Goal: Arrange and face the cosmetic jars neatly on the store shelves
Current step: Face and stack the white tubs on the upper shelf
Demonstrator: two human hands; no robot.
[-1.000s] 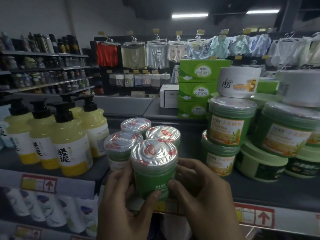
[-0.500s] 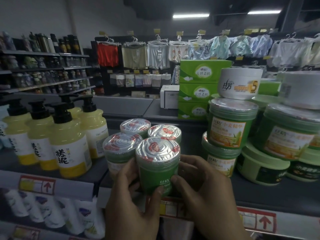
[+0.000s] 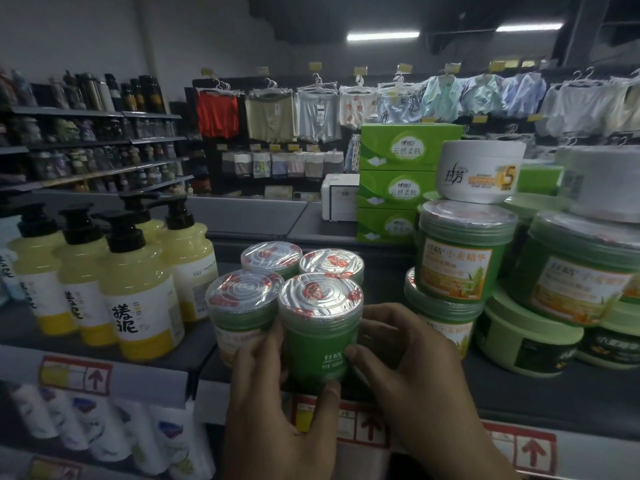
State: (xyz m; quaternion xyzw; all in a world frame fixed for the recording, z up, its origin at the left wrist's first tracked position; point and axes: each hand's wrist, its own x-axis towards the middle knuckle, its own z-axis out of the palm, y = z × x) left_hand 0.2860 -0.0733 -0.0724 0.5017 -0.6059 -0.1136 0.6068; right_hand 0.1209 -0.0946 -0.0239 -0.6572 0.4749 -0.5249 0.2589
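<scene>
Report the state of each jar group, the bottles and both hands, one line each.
front green jar: upright, lid on, held by both hands
left hand: grips the jar's left side
right hand: grips the jar's right side
three jars behind: upright, lids on
yellow pump bottles: upright, pumps on
white jar: stacked on large green jar

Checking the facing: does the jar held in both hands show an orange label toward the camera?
No, the held jar, gripped by left hand and right hand, shows plain green with small white print.
</scene>
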